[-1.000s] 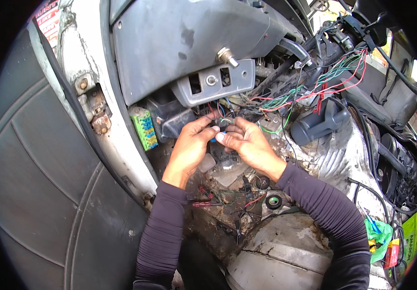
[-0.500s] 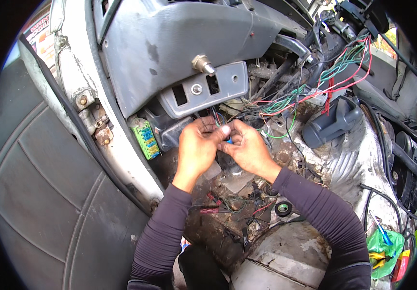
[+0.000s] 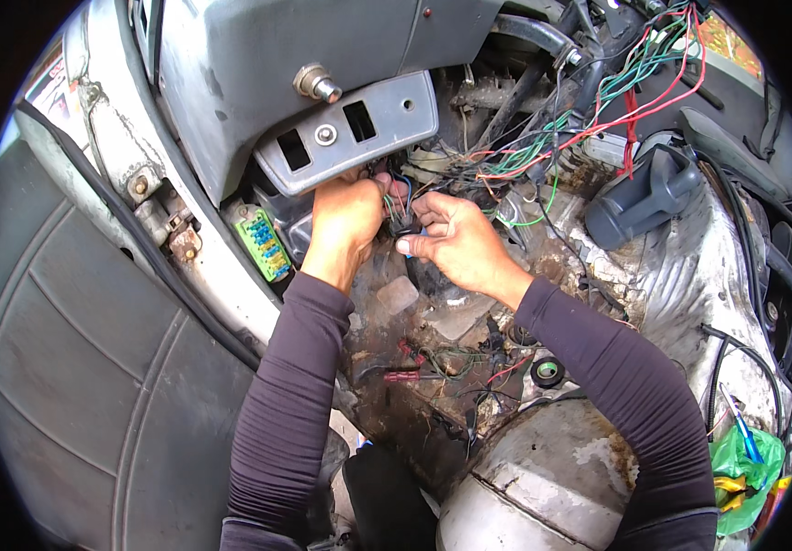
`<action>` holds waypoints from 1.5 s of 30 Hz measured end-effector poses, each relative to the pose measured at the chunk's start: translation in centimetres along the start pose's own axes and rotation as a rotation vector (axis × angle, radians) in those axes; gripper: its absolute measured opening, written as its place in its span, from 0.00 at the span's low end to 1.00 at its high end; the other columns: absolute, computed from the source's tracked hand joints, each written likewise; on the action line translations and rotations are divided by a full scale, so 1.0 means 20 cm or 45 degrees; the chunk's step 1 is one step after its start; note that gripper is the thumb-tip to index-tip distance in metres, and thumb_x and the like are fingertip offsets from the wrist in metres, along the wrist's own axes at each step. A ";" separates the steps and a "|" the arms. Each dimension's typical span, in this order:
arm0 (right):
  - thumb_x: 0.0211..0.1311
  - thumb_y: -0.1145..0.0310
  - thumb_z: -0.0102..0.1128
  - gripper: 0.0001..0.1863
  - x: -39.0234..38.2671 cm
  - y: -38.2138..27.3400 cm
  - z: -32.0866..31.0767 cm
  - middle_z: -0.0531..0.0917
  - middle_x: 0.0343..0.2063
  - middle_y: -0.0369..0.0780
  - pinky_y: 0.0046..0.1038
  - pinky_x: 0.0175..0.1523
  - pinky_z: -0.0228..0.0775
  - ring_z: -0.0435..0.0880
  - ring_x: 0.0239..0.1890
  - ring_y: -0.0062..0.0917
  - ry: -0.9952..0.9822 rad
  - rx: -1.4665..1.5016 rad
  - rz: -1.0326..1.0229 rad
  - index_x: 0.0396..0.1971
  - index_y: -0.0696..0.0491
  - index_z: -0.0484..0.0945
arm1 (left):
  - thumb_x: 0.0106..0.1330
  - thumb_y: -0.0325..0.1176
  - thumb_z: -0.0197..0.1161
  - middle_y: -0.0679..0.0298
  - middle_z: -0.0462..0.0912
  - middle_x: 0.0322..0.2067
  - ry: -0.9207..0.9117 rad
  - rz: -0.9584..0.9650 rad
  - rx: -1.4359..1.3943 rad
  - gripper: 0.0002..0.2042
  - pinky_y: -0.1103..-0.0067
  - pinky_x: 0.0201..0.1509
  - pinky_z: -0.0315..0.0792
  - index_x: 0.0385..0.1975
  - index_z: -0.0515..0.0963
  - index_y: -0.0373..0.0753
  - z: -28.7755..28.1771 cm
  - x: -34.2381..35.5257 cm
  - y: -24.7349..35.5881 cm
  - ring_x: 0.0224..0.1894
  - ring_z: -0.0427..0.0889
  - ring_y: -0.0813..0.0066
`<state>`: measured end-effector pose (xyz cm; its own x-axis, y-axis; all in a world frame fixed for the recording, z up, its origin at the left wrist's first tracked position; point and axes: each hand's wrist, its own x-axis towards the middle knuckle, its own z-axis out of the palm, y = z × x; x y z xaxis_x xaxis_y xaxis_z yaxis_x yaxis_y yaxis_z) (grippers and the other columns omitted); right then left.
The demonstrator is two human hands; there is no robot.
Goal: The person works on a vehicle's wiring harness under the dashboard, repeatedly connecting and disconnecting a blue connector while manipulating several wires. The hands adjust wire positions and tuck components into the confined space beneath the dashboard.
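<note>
Under a grey switch plate [image 3: 389, 101] on the dashboard, my left hand [image 3: 345, 227] reaches up with bent fingers closed among thin wires [image 3: 396, 193]; part of its fingertips is behind the wires and knuckles. Just right of it, my right hand [image 3: 458, 244] has thumb and curled fingers around a small dark part with a bit of blue [image 3: 406, 230], where the wires run down; its exact kind is unclear. A green fuse block [image 3: 263, 245] with blue fuses is left of my left hand. A tangle of green and red wires [image 3: 580, 124] spreads to the upper right.
The padded door panel [image 3: 74, 367] and white door frame are at left. A grey plastic cover [image 3: 635, 202] lies at right. On the dirty floor are red-handled tool [image 3: 401, 376], tape roll [image 3: 548, 371] and wire scraps. A green bag [image 3: 745, 473] with tools is lower right, near a rounded metal housing [image 3: 515, 487].
The view has shifted. My left hand has moved up toward the switch plate's lower edge, into the wires. My right hand stays lower at the small part, its thumb now apart from the left thumb.
</note>
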<state>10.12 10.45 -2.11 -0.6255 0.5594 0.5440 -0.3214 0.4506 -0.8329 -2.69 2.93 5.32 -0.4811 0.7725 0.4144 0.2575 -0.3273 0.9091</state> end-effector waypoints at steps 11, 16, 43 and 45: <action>0.67 0.71 0.65 0.16 -0.04 -0.09 0.10 0.87 0.38 0.50 0.36 0.43 0.79 0.87 0.37 0.35 0.081 -0.607 -0.097 0.50 0.65 0.79 | 0.75 0.32 0.59 0.61 0.85 0.40 -0.168 -0.012 0.169 0.13 0.81 0.37 0.71 0.52 0.76 0.30 -0.06 0.01 0.00 0.42 0.85 0.75; 0.63 0.72 0.62 0.10 -0.08 -0.31 0.04 0.85 0.34 0.55 0.45 0.46 0.79 0.85 0.42 0.50 -0.124 -1.271 -0.015 0.38 0.64 0.80 | 0.66 0.24 0.63 0.59 0.84 0.41 -0.389 0.143 0.229 0.19 0.79 0.45 0.76 0.56 0.73 0.27 -0.14 -0.02 0.06 0.44 0.84 0.72; 0.58 0.71 0.62 0.06 -0.17 -0.57 0.03 0.85 0.24 0.48 0.45 0.42 0.76 0.87 0.35 0.46 -0.041 -1.944 -0.402 0.28 0.58 0.82 | 0.69 0.23 0.66 0.52 0.77 0.56 -0.080 0.402 0.018 0.31 0.79 0.53 0.78 0.70 0.61 0.22 -0.12 -0.22 -0.11 0.49 0.84 0.73; 0.61 0.71 0.62 0.08 -0.12 -0.59 -0.01 0.86 0.27 0.49 0.46 0.44 0.77 0.86 0.37 0.48 -0.037 -1.702 -0.362 0.33 0.60 0.83 | 0.69 0.23 0.66 0.52 0.80 0.54 0.005 0.387 -0.096 0.25 0.80 0.53 0.78 0.65 0.70 0.24 -0.11 -0.23 -0.12 0.48 0.84 0.75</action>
<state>15.57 3.97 6.52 -0.6735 0.3282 0.6623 0.4757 0.8783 0.0485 -2.97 -1.07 1.39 -0.3948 0.6311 0.6677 0.3270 -0.5827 0.7440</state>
